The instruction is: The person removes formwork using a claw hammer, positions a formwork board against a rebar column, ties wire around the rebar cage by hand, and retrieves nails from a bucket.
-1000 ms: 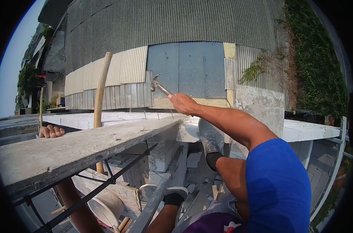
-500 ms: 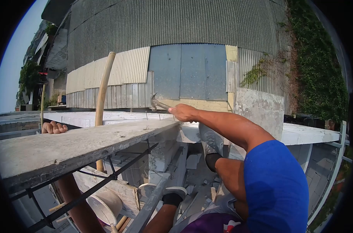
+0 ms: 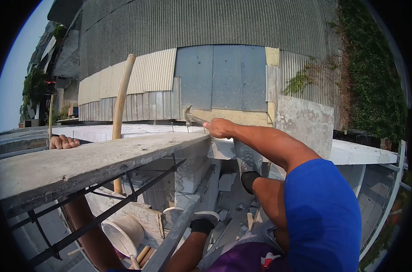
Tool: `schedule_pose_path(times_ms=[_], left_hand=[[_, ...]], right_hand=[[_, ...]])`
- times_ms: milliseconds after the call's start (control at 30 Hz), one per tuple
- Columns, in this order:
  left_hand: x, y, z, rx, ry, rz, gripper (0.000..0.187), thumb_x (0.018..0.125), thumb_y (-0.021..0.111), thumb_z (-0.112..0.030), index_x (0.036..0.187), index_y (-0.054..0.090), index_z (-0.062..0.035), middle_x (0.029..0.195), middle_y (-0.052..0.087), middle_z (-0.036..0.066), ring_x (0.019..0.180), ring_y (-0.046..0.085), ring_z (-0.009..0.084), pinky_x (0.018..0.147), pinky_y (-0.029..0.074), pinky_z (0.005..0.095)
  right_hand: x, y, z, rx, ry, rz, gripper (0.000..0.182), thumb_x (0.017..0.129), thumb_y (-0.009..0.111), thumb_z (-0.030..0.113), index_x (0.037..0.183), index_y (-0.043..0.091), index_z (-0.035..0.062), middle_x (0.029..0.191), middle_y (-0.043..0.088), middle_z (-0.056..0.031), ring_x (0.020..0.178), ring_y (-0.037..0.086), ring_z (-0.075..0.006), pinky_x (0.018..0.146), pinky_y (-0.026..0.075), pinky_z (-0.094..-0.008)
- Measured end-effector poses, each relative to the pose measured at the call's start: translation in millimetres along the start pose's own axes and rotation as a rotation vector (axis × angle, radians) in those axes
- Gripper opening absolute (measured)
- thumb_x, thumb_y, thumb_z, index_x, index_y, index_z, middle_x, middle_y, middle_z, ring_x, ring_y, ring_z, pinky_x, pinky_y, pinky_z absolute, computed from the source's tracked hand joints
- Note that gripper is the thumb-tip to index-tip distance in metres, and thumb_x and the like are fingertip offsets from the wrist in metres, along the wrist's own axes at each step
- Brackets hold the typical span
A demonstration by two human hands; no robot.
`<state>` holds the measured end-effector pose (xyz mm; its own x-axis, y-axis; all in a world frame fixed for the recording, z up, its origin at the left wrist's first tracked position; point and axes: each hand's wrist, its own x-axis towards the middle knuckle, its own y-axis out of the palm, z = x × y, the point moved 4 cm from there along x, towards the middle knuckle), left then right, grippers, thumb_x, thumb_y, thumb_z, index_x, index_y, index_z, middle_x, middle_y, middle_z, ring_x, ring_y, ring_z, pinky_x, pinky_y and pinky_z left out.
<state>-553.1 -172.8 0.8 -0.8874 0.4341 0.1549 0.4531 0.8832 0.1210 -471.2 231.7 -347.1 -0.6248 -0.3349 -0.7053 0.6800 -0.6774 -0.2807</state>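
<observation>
Hammer (image 3: pixel 194 119) out at far edge of slab (image 3: pixel 101 161), near the right end, head just above a row of thin upright pins, nails (image 3: pixel 187 129) by the look of them; claw side up, striking side down. Can't tell if touching a nail or just short of it. Held in right grip (image 3: pixel 221 128), fingers wrapped round the handle. Step in hand, judging from this: hammering at the nail row, probably at or close to a blow. Needed for the next move, as a guess: striking face square over one nail head, firm hold on handle, knuckles clear of slab edge and nearest nail, steady footing. Possible trouble: glancing hit, bent nail. Left grip (image 3: pixel 64 142) well apart from hammer, at slab's far edge toward the left, fingers curled over the top; palm hidden, so can't say whether clamped on or only resting. Further out: bamboo pole (image 3: pixel 123 97), slightly tilted, passing behind slab between left grip and hammer; steel bars (image 3: pixel 133 198) running along under slab; bucket (image 3: pixel 124 233) lower down, beside rough board (image 3: pixel 154 222). One shoe (image 3: pixel 249 158) below right grip, other shoe (image 3: pixel 208 217) lower, near rubble. Beyond: blue sheets (image 3: pixel 220 79), corrugated roofing (image 3: pixel 206 27), greenery (image 3: pixel 371 68) at far right.
</observation>
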Motion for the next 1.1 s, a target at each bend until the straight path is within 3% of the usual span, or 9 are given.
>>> schedule_pose_path(times_ms=[100, 300, 467, 533, 633, 733, 900, 1000, 1100], left_hand=[[2, 50, -3, 0.054, 0.092, -0.117, 0.023, 0.104, 0.054, -0.028, 0.090, 0.050, -0.0099, 0.086, 0.061, 0.006, 0.087, 0.063, 0.0225, 0.089, 0.049, 0.0402], [-3, -9, 5, 0.106, 0.040, -0.035, 0.024, 0.104, 0.054, -0.030, 0.090, 0.047, -0.0117, 0.085, 0.057, 0.004, 0.083, 0.060, 0.0195, 0.088, 0.049, 0.0378], [3, 27, 5, -0.180, 0.091, 0.014, 0.020, 0.102, 0.057, -0.025, 0.099, 0.051, -0.0058, 0.090, 0.062, 0.008, 0.083, 0.060, 0.0208, 0.085, 0.049, 0.0383], [-30, -31, 10, 1.042, 0.253, -0.473, 0.028, 0.105, 0.054, -0.030, 0.110, 0.057, -0.0023, 0.100, 0.066, 0.010, 0.097, 0.063, 0.0264, 0.091, 0.052, 0.0428], [-16, -10, 24, 0.263, 0.223, -0.679, 0.048, 0.108, 0.046, -0.047, 0.111, 0.060, -0.0006, 0.102, 0.066, 0.008, 0.100, 0.063, 0.0259, 0.095, 0.052, 0.0416], [-4, -20, 35, 0.558, 0.295, -0.775, 0.065, 0.107, 0.035, -0.060, 0.107, 0.061, -0.0005, 0.099, 0.065, 0.006, 0.097, 0.062, 0.0217, 0.092, 0.051, 0.0379], [10, -2, 44, 0.473, 0.029, -0.748, 0.085, 0.105, 0.021, -0.069, 0.105, 0.061, 0.0053, 0.099, 0.067, 0.012, 0.095, 0.060, 0.0202, 0.084, 0.049, 0.0365], [23, -3, 40, 0.517, 0.059, -0.756, 0.080, 0.108, 0.024, -0.063, 0.112, 0.061, 0.0076, 0.099, 0.068, 0.013, 0.091, 0.063, 0.0192, 0.077, 0.050, 0.0375], [32, 0, 38, 0.718, 0.228, -0.783, 0.092, 0.101, 0.022, -0.074, 0.120, 0.066, 0.0045, 0.107, 0.074, 0.019, 0.104, 0.067, 0.0294, 0.091, 0.050, 0.0445]], right_hand=[[12, -33, 15, -0.063, -0.176, -0.094, 0.067, 0.109, 0.032, 0.049, 0.094, 0.065, -0.0069, 0.092, 0.067, -0.0291, 0.091, 0.065, -0.0455, 0.084, 0.048, -0.0543], [15, -80, 59, 0.231, -0.220, -0.603, 0.062, 0.109, 0.031, 0.051, 0.094, 0.060, -0.0022, 0.078, 0.064, -0.0207, 0.074, 0.066, -0.0416, 0.073, 0.052, -0.0540], [-21, -84, 67, 0.223, -0.278, -0.356, 0.056, 0.103, 0.048, 0.053, 0.084, 0.051, 0.0003, 0.067, 0.055, -0.0113, 0.051, 0.058, -0.0260, 0.046, 0.047, -0.0449], [-44, -83, 71, 0.162, -0.329, -0.313, 0.050, 0.097, 0.058, 0.048, 0.081, 0.049, 0.0015, 0.065, 0.054, -0.0090, 0.048, 0.056, -0.0217, 0.041, 0.045, -0.0417], [-113, -93, 108, 0.108, -0.360, -0.212, 0.042, 0.088, 0.069, 0.039, 0.080, 0.049, 0.0031, 0.064, 0.052, -0.0071, 0.048, 0.054, -0.0184, 0.041, 0.044, -0.0387], [-173, -102, 144, 0.149, -0.400, -0.152, 0.033, 0.080, 0.072, 0.032, 0.084, 0.051, 0.0060, 0.067, 0.052, -0.0052, 0.051, 0.054, -0.0144, 0.039, 0.043, -0.0344], [-257, -96, 207, 0.292, -0.569, -0.160, 0.073, 0.077, 0.076, 0.073, 0.092, 0.052, 0.0066, 0.068, 0.048, -0.0003, 0.049, 0.051, -0.0080, 0.039, 0.043, -0.0271], [-286, -92, 239, 0.072, -0.608, -0.371, 0.069, 0.078, 0.077, 0.071, 0.089, 0.052, 0.0078, 0.064, 0.049, 0.0005, 0.046, 0.051, -0.0085, 0.038, 0.043, -0.0283], [-301, -80, 254, 0.073, -0.578, -0.389, 0.056, 0.087, 0.077, 0.060, 0.087, 0.053, 0.0092, 0.064, 0.050, 0.0015, 0.046, 0.050, -0.0086, 0.038, 0.041, -0.0272]])
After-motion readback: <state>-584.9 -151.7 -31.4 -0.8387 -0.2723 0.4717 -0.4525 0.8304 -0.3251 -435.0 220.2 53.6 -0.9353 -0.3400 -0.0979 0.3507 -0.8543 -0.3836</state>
